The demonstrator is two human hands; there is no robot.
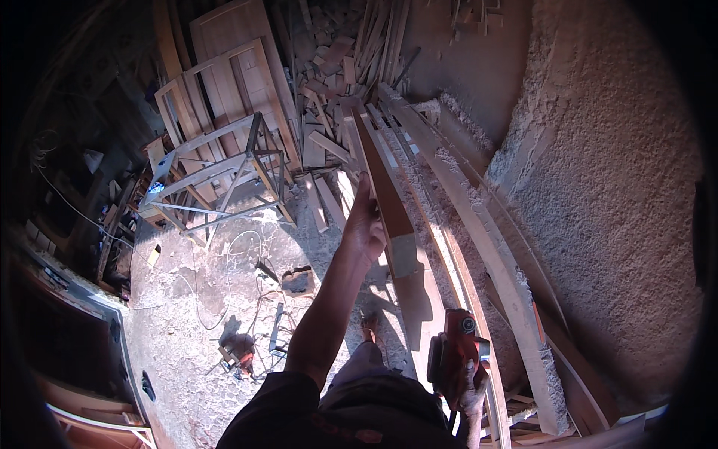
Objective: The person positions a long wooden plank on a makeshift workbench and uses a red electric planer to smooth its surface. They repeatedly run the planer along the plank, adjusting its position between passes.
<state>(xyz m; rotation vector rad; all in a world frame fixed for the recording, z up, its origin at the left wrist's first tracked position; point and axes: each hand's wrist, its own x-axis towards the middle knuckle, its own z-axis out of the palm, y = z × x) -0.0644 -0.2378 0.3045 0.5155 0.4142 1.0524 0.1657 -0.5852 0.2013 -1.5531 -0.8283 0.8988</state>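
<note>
My left hand (pixel 365 230) grips a narrow wooden board (pixel 383 187) from its left side, with the fingers partly hidden behind it. The board is tilted, one end toward me and the other toward the scrap pile. Low on the right, my right hand (pixel 473 395) is wrapped round a red and black power tool that looks like an electric planer (pixel 458 352). The planer is over or against a long pale plank (pixel 420 314); whether it touches is hard to tell. The left hand's board casts a shadow on this plank.
Long beams (pixel 501 277) covered in shavings run along the right, beside a large heap of shavings (pixel 606 224). A wooden frame stand (pixel 224 165) and leaning door panels (pixel 239 82) are at the far left. Offcuts (pixel 329 71) are piled at the back. Cords and another tool (pixel 245 358) lie on the floor.
</note>
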